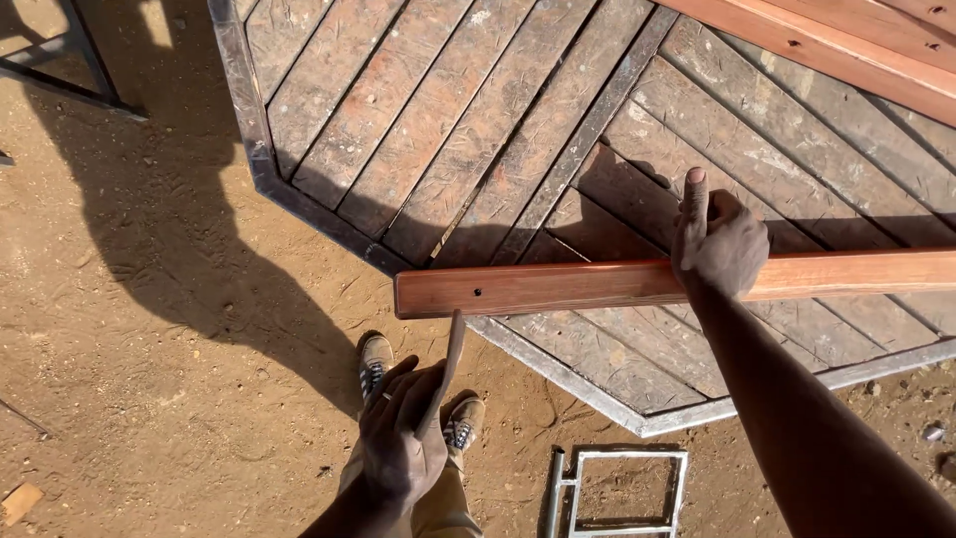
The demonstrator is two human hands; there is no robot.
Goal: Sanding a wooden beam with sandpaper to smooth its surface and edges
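Slatted wooden tabletop (478, 110) | right hand (719, 245) grips reddish beam (558, 286) | left hand (403, 443) holds thin strip (449, 361)

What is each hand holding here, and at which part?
Right hand grips the reddish wooden plank partway along its length, thumb up. Left hand holds a thin flat strip by its lower end; what it is cannot be told.

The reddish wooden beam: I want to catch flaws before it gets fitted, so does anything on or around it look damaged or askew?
Nothing stands out as damaged. The reddish wooden beam looks straight and smooth, with one small round hole near its left end. The right hand steadies it on the worn, scuffed plank platform; the left hand holds a thin strip below it.
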